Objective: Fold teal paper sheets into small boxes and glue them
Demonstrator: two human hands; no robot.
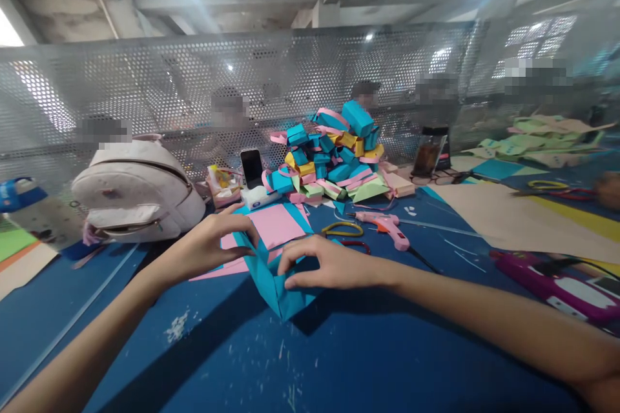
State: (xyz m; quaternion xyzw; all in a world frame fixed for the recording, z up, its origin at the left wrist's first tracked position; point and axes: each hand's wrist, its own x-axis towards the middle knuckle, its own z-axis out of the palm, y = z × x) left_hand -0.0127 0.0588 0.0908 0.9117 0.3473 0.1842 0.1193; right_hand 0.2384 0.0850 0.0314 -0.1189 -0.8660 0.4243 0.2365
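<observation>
A partly folded blue paper box (271,287) is between my two hands, just above the blue tabletop. My left hand (208,242) pinches its far left wall between thumb and fingers. With thumb and fingers bent over the near wall, my right hand (324,262) grips the box close to its front corner. Some of the right fingertips are hidden inside the box. Behind it lie pink paper sheets (278,224) on blue paper. Close to my right hand are yellow-handled scissors (343,229) and a pink glue gun (387,226).
A pile of blue, yellow and pink paper boxes (334,151) stands at the back. To the left is a white backpack (140,187); a phone (251,169) stands upright nearby. At right lie a purple device (552,284) and large beige paper (494,216). Another person's hand (609,190) shows at the right edge.
</observation>
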